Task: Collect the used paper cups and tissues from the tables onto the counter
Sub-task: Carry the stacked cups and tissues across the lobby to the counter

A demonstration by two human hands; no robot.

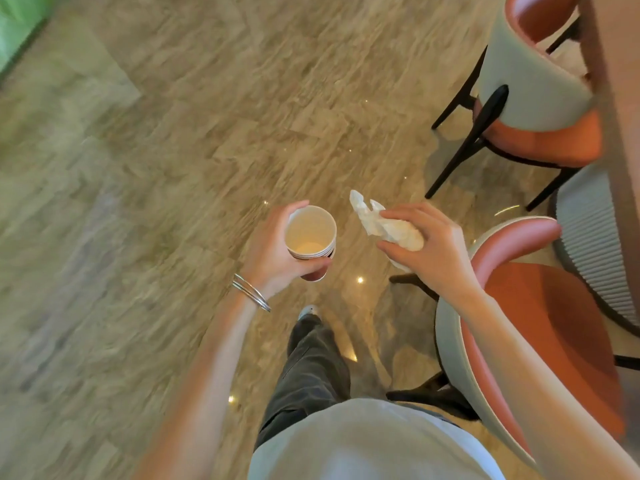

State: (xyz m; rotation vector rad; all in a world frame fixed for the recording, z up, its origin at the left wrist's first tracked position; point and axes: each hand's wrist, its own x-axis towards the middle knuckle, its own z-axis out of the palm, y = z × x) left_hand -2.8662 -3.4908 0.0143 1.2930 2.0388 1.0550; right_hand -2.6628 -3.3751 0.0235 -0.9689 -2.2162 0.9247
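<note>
The left hand (273, 252) grips what looks like a nested stack of paper cups (310, 239), upright above the floor (156, 133). Beside it, apart, the right hand (429, 247) clutches a crumpled white tissue (384, 225), near an orange chair (547, 327).

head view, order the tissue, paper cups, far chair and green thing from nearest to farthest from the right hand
1. tissue: held in the right hand itself.
2. paper cups: just to its left, in the left hand.
3. far chair: ahead, on the right.
4. green thing: far corner, on the left.
</note>
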